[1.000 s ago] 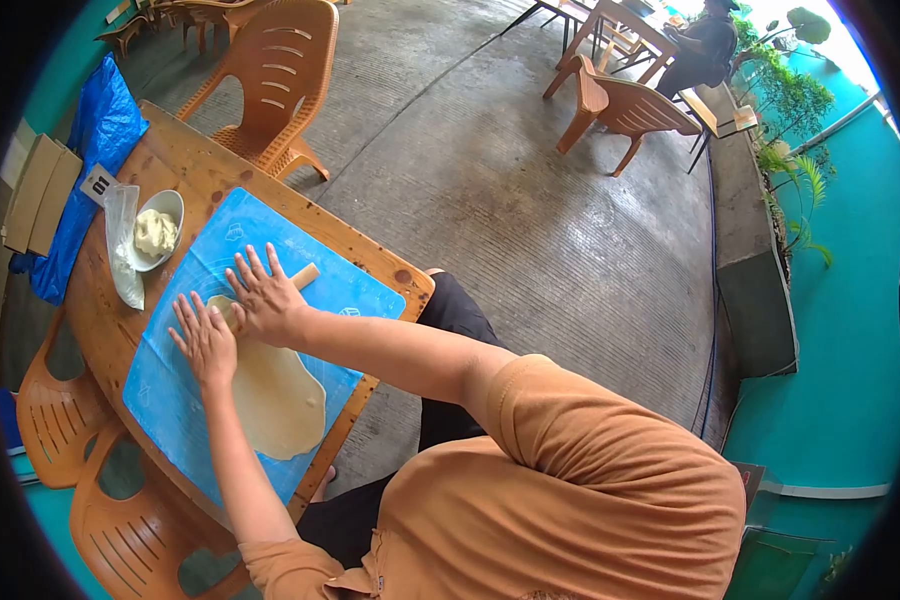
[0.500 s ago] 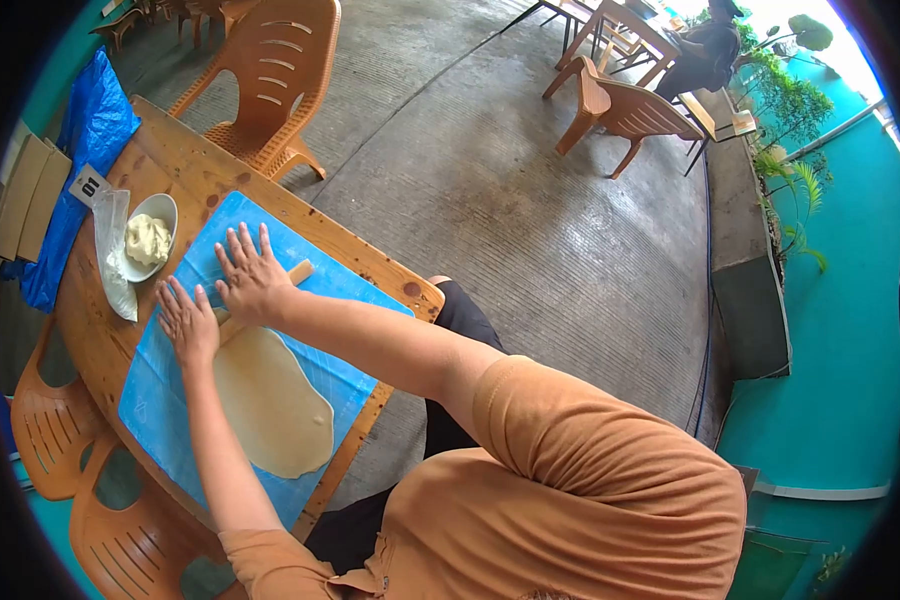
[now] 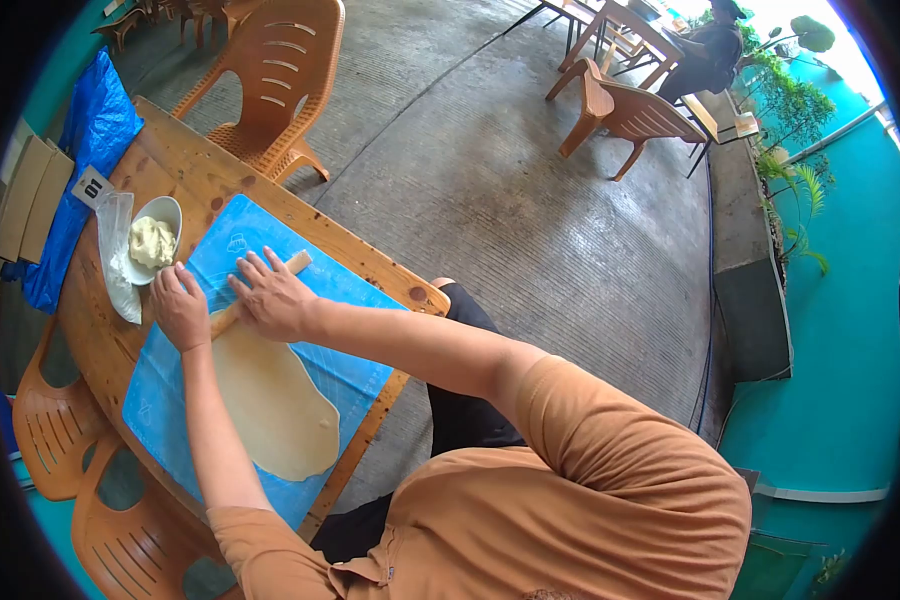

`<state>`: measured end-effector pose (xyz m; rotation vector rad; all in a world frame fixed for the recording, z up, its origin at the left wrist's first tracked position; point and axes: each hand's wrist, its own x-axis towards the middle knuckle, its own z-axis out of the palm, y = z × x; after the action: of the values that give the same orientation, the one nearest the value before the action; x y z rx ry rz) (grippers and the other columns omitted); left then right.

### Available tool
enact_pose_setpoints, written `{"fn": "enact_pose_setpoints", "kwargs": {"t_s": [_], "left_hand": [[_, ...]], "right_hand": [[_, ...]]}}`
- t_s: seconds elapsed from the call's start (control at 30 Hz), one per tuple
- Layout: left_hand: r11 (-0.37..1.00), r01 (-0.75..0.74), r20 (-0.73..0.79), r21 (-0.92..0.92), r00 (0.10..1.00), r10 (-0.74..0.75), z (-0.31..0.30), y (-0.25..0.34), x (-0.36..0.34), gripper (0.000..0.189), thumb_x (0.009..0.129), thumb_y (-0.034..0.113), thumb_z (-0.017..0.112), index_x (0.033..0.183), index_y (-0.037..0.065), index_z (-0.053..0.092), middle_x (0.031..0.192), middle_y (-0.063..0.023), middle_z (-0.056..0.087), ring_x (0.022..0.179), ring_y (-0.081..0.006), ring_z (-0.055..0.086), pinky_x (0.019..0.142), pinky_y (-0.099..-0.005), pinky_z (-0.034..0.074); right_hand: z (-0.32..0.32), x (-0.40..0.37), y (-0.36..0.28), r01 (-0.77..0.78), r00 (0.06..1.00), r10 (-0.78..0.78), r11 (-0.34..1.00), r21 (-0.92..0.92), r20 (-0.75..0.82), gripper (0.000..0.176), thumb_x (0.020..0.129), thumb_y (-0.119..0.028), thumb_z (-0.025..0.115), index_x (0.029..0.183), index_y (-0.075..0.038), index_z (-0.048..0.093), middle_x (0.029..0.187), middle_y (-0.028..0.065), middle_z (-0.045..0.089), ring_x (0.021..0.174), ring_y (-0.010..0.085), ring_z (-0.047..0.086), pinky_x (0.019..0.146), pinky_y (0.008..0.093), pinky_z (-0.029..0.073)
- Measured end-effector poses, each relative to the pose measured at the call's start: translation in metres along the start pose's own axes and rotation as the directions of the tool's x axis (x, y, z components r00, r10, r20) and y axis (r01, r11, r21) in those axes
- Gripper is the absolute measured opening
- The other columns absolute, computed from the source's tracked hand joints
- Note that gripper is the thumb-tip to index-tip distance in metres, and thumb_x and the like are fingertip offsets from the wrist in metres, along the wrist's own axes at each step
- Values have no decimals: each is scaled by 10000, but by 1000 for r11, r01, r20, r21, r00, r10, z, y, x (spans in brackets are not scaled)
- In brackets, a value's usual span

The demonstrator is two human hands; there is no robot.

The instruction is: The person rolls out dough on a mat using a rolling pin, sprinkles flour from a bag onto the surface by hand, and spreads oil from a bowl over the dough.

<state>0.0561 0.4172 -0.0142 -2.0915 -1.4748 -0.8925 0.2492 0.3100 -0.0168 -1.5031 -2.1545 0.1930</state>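
Note:
A thin, long sheet of dough (image 3: 275,405) lies on a blue pastry mat (image 3: 355,365), with a wooden rolling pin (image 3: 224,320) across its far end. My right hand (image 3: 275,302) rests palm down over the pin, its fingers spread and slightly bent; the pin's right end sticks out beyond them. At the pin's left end is my left hand (image 3: 180,310), also palm down, with fingers a little bent and not wrapped round it. That end of the pin is hidden under the hand. A white bowl (image 3: 177,222) of pale, creamy dough or paste stands just beyond my left hand.
A clear plastic bag (image 3: 116,270) lies beside the bowl on the wooden table (image 3: 195,170). A number card (image 3: 92,187), blue plastic sheeting (image 3: 100,120) and cardboard (image 3: 35,200) are at the left. Brown chairs (image 3: 280,70) stand around; a person (image 3: 705,55) is far off.
Both hands have shifted slightly toward me, and the rolling pin shows more at its right end. My fingers, stretched out before, are now more bent. The view has moved slightly.

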Motion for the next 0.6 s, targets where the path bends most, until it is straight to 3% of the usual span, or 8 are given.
{"fn": "enact_pose_setpoints", "kwargs": {"t_s": [0.03, 0.1, 0.2, 0.3, 0.33, 0.43, 0.6], "left_hand": [[998, -32, -35, -50, 999, 30, -1, 1, 4, 240, 1080, 224, 570, 933, 41, 619, 925, -164, 674, 905, -376, 659, 796, -500, 524], [994, -63, -67, -92, 996, 57, 0, 4, 7, 250, 1082, 210, 568, 911, 36, 619, 884, -178, 670, 866, -388, 661, 763, -508, 524], [969, 73, -40, -234, 996, -85, -4, -4, 6, 252, 1088, 203, 566, 922, 28, 640, 863, -203, 674, 824, -409, 663, 728, -526, 521], [920, 21, -105, -390, 992, -67, -38, -4, 6, 179, 1070, 174, 597, 983, 40, 680, 898, -163, 697, 820, -365, 681, 725, -467, 541], [919, 74, -21, -388, 996, -89, -51, -9, 1, 166, 1063, 171, 609, 984, 47, 686, 879, -142, 687, 795, -341, 671, 717, -446, 543], [904, 82, -12, -419, 995, -96, -100, -12, -14, 192, 1046, 178, 630, 920, 36, 660, 853, -131, 672, 765, -327, 657, 715, -447, 538], [889, 279, 190, -362, 956, -223, -170, -31, -62, 199, 1046, 174, 636, 924, 18, 652, 870, -134, 679, 802, -324, 667, 738, -447, 541]], "right_hand": [[0, -5, 3, 76, 997, -75, 996, -48, 15, 626, 1027, -402, 590, 1500, 4, 539, 1577, 256, 465, 1540, 425, 358, 1269, 603, 262], [0, -5, 9, 77, 997, -77, 997, -6, 10, 596, 1007, -380, 624, 1466, -5, 561, 1574, 267, 460, 1535, 442, 362, 1265, 599, 277], [4, 7, 14, 19, 1000, -19, 992, 122, -3, 489, 955, -311, 704, 1333, -14, 614, 1535, 307, 465, 1475, 490, 423, 1227, 576, 355], [23, 20, 33, 170, 958, -155, 985, 42, -242, 267, 911, -229, 709, 1077, -29, 648, 1326, 303, 569, 1232, 482, 566, 1057, 570, 463], [21, 24, 33, 162, 962, -149, 986, 38, -229, 231, 916, -209, 702, 1064, -41, 648, 1301, 292, 576, 1206, 469, 574, 1035, 562, 472], [9, 35, 28, 134, 971, -116, 988, 74, -208, 163, 931, -235, 684, 980, -83, 651, 1083, 168, 584, 1084, 386, 578, 910, 534, 470], [-5, 35, 17, 228, 967, -215, 969, 92, -134, 192, 959, -269, 697, 1049, -101, 678, 1100, 137, 594, 1126, 352, 585, 910, 500, 471]]}}
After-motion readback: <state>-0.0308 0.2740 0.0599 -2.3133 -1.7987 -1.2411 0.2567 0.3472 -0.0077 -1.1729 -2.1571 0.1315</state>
